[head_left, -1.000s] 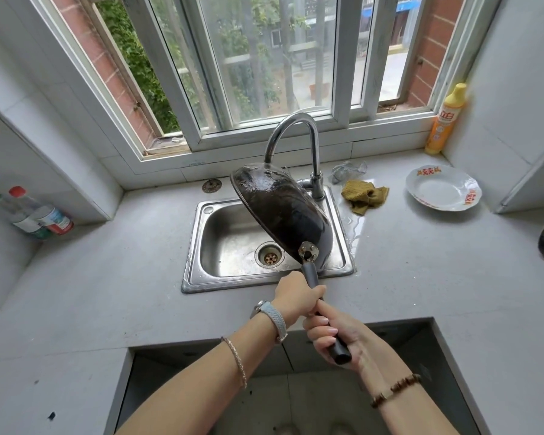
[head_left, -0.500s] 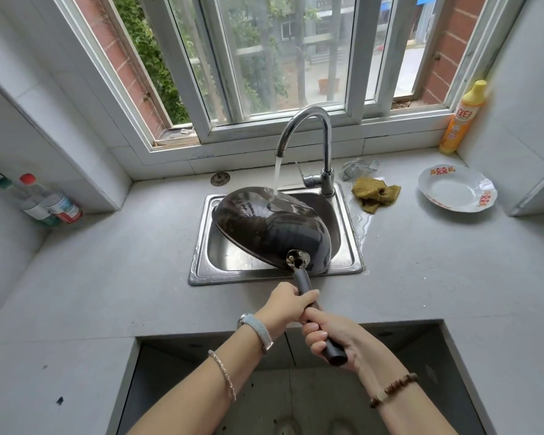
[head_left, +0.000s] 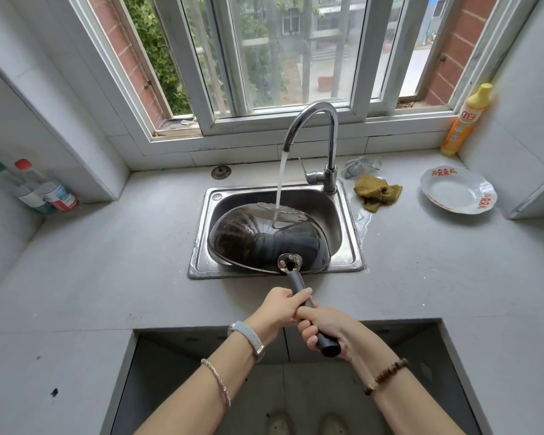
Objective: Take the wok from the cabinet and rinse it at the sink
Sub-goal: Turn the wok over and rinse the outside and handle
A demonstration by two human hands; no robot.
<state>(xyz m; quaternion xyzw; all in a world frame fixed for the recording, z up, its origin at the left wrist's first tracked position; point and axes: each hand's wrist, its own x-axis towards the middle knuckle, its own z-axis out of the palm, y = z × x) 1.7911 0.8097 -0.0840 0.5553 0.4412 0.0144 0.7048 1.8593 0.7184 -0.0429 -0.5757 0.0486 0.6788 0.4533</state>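
A black wok (head_left: 264, 240) is turned bottom-up over the steel sink (head_left: 352, 246). Water runs from the curved faucet (head_left: 321, 120) onto the wok's dark underside and spreads there. The wok's long dark handle (head_left: 299, 285) points back toward me over the counter's front edge. My left hand (head_left: 280, 309) grips the handle near the wok. My right hand (head_left: 327, 331) grips the handle's end just behind it. The wok hides the sink's drain.
A yellow-green cloth (head_left: 377, 193) and a crumpled clear bag (head_left: 361, 166) lie right of the faucet. A white plate (head_left: 457, 189) and a yellow detergent bottle (head_left: 465, 120) stand farther right. Two bottles (head_left: 44, 189) sit at far left. A cutout (head_left: 283, 372) opens in the counter below my arms.
The wok swung from steeply tilted to low and bottom-up in the sink. Water now falls on its underside. Both hands kept their grip on the handle.
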